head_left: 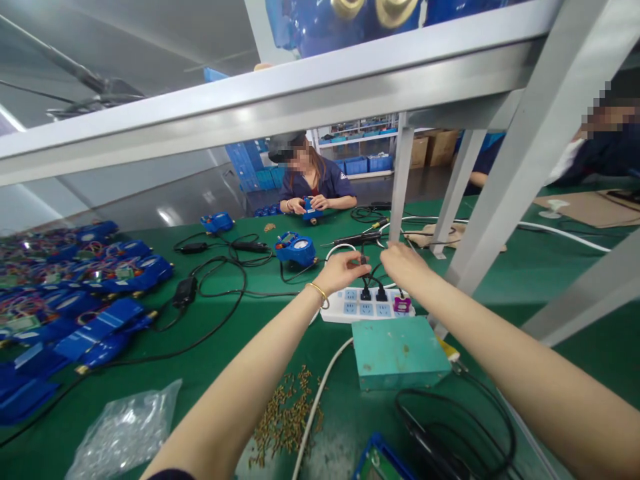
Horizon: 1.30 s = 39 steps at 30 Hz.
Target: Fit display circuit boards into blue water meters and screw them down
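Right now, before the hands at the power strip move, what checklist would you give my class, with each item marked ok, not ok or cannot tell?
1. Two black plugs in the white power strip: ok, both stand in its sockets.
2. Left hand gripping a black cord: cannot tell, the fingers hide the contact.
3. Right hand gripping that cord: cannot tell, it sits just above the plugs.
4. Soldering iron apart from both hands: ok, it lies beyond them on the green mat.
5. Teal metal box apart from the strip: cannot tell, this view does not show a gap.
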Tool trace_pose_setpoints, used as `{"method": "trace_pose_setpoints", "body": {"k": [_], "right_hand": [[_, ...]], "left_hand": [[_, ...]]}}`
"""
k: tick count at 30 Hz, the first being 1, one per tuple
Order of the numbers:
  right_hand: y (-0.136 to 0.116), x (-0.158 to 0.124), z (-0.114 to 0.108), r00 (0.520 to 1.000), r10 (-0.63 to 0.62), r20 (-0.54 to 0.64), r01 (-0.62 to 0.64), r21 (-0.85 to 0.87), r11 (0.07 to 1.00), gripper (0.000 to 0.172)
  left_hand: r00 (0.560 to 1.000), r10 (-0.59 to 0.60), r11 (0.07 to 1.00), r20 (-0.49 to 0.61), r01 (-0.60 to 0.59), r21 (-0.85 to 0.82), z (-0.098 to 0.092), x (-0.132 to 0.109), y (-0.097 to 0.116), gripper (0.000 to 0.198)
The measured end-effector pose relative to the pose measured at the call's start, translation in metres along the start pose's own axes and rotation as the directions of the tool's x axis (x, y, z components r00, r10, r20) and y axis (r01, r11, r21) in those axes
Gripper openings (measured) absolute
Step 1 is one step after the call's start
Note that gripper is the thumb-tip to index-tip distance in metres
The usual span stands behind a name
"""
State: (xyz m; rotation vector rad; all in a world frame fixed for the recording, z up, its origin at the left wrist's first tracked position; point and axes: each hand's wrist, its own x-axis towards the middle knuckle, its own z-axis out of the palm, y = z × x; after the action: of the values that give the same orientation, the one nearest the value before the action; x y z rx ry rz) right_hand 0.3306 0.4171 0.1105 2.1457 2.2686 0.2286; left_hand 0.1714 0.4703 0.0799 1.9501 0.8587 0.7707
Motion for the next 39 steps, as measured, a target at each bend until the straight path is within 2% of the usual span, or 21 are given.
{"method": "trace_pose_setpoints", "body": {"k": [2,5,7,10,14,18,22,24,27,30,32,34,39], "right_hand": [[0.0,0.005,0.011,0.997,-0.002,0.075,0.004,-0.02,1.0,0.028],[0.001,0.009,0.021,0.989,-0.001,0.15,0.008,-0.042,0.999,0.028],[0.002,0.007,0.021,0.987,0.005,0.162,0.005,-0.061,0.998,0.027],[0.004,0.0,0.015,0.991,0.017,0.132,-0.005,-0.087,0.996,0.026],[0.003,-0.019,-0.001,1.0,-0.004,0.03,0.007,-0.091,0.996,0.019],[0.002,-0.039,-0.018,0.994,-0.046,-0.094,0.039,-0.083,0.996,0.038],[0.007,-0.061,-0.022,0.978,-0.051,-0.204,0.038,-0.067,0.997,0.042],[0.013,-0.074,-0.019,0.947,-0.062,-0.315,0.048,-0.05,0.998,0.04],[0.023,-0.098,-0.01,0.854,-0.106,-0.509,0.113,-0.017,0.993,0.033],[0.035,-0.126,0.0,0.775,-0.134,-0.618,0.174,0.004,0.985,0.028],[0.044,-0.147,0.008,0.755,-0.126,-0.644,0.176,0.014,0.984,0.026],[0.056,-0.17,0.016,0.758,-0.095,-0.645,0.153,0.034,0.988,0.024],[0.088,-0.227,0.037,0.81,0.022,-0.586,0.044,0.098,0.994,0.024]], "left_hand": [[1.0,-0.009,0.997,0.006,0.009,0.074,0.007,-0.007,-0.009,0.029],[0.99,-0.063,0.987,0.125,0.043,0.157,0.02,-0.012,-0.021,0.03],[0.973,-0.104,0.975,0.208,0.059,0.212,0.029,-0.012,-0.029,0.031],[0.962,-0.131,0.952,0.241,0.054,0.301,0.038,-0.01,-0.039,0.03],[0.969,-0.113,0.922,0.219,0.02,0.388,0.043,-0.009,-0.045,0.031],[0.98,-0.085,0.903,0.18,-0.001,0.429,0.045,-0.008,-0.044,0.022],[0.988,-0.069,0.886,0.137,-0.003,0.465,0.048,-0.006,-0.044,0.02],[0.989,-0.065,0.876,0.137,-0.009,0.482,0.05,-0.005,-0.043,0.019],[0.987,-0.055,0.858,0.152,-0.031,0.513,0.055,-0.006,-0.042,0.014],[0.985,-0.044,0.833,0.168,-0.057,0.55,0.058,-0.007,-0.041,0.013],[0.983,-0.039,0.816,0.181,-0.073,0.573,0.059,-0.007,-0.04,0.015],[0.978,-0.035,0.802,0.204,-0.095,0.59,0.058,-0.005,-0.038,0.016],[0.955,-0.028,0.775,0.295,-0.165,0.61,0.054,0.008,-0.031,0.021]]}}
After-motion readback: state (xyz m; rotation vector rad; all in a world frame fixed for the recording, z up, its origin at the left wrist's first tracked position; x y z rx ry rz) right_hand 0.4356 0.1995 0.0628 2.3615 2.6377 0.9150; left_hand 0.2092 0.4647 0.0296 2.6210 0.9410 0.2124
